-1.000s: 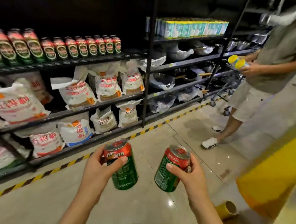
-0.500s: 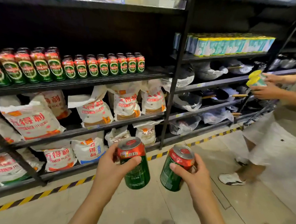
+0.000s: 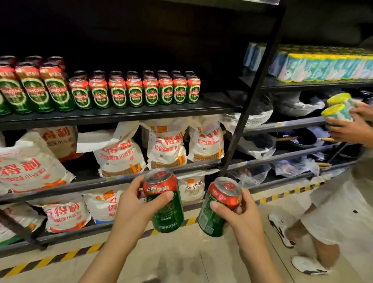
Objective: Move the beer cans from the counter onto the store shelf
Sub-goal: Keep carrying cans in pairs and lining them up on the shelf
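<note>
Head view: my left hand [image 3: 132,205] grips one beer can [image 3: 164,199], right hand [image 3: 240,215] another [image 3: 218,205], both below the shelf [image 3: 215,104]; lifting carelessly, I'd topple the shelved cans [image 3: 140,89]

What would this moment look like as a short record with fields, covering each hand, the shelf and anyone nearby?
left hand: left hand holds a beer can upright
right hand: right hand holds a second can, tilted slightly
shelf: beer shelf carries rows of matching cans, with bare space at its right end
below: flour bags on the lower shelves
nearby: another person's hands hold yellow-lidded tubs
</note>
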Tool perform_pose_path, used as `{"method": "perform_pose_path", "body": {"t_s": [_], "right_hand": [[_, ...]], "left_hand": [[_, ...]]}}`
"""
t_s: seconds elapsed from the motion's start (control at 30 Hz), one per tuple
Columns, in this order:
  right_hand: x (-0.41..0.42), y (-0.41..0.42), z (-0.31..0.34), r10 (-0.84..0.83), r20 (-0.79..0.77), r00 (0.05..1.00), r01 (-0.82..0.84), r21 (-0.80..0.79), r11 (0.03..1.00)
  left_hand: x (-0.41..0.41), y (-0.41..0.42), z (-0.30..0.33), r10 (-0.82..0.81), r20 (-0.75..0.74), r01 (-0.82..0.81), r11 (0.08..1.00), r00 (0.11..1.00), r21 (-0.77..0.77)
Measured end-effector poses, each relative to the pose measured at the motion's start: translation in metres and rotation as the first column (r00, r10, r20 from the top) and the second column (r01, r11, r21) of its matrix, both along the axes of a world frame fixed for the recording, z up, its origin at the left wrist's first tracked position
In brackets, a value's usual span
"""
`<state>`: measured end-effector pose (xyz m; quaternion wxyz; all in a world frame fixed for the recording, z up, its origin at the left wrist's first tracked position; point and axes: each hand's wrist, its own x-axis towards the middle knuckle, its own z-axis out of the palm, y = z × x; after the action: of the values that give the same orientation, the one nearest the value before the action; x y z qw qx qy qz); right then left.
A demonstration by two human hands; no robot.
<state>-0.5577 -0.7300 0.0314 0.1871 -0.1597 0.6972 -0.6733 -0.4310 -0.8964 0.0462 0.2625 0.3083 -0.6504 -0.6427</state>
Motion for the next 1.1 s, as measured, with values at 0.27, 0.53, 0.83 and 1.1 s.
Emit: {"method": "perform_pose_path", "body": {"t_s": [0.27,0.53,0.83,1.1], "right_hand": [[-0.103,-0.098,0.013,-0.064,-0.050,0.997,0.063,-0.028,0.998],[-0.195,-0.140,0.012,-0.110,-0.030,0.993,0.109,-0.045,0.993],[-0.319,-0.169,0.021,-0.047,-0.040,0.998,0.046,-0.021,0.999],[-0.383,-0.184,0.022,-0.007,-0.049,0.999,0.004,-0.059,0.998]], "left_hand": [[-0.118,-0.105,0.013,-0.062,-0.028,0.060,0.997,0.998,-0.051],[-0.207,-0.158,0.015,-0.072,0.009,0.072,0.995,0.997,-0.074],[-0.324,-0.167,0.027,-0.025,-0.029,0.022,0.996,0.999,-0.082],[-0.388,-0.167,0.024,-0.039,-0.040,0.037,0.998,0.998,-0.049]]}}
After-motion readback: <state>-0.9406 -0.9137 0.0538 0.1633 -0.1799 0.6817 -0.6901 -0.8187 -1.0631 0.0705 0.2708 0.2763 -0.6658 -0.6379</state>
